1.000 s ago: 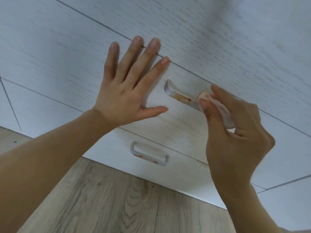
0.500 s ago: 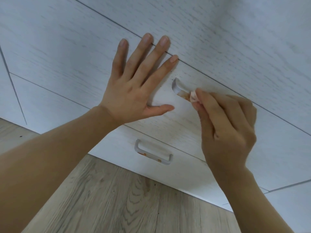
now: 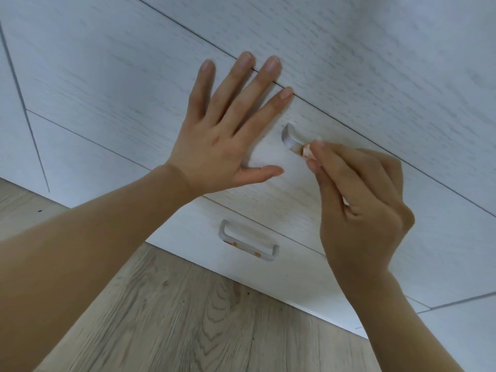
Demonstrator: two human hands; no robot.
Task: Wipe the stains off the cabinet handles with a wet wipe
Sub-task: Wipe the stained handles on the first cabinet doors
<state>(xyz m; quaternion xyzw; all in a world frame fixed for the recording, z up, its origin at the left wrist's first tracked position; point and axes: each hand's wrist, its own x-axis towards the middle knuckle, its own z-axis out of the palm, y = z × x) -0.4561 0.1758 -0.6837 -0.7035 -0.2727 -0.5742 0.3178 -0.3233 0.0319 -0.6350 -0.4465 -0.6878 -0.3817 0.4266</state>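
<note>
My right hand (image 3: 359,210) pinches a small white wet wipe (image 3: 307,151), stained orange, against the upper silver handle (image 3: 291,138) of a white drawer. Only the handle's left end shows; the rest is hidden behind my fingers. My left hand (image 3: 228,135) presses flat on the drawer front (image 3: 268,194) just left of that handle, fingers spread and straight. The lower silver handle (image 3: 248,241) on the bottom drawer carries orange stains along its bar.
White wood-grain cabinet fronts (image 3: 107,76) fill the upper view, with seams between drawers. A pale wooden floor (image 3: 188,318) runs below the bottom drawer.
My right hand slid the wipe leftward along the upper handle, covering the orange stains that showed a second ago. My left hand stayed flat on the drawer.
</note>
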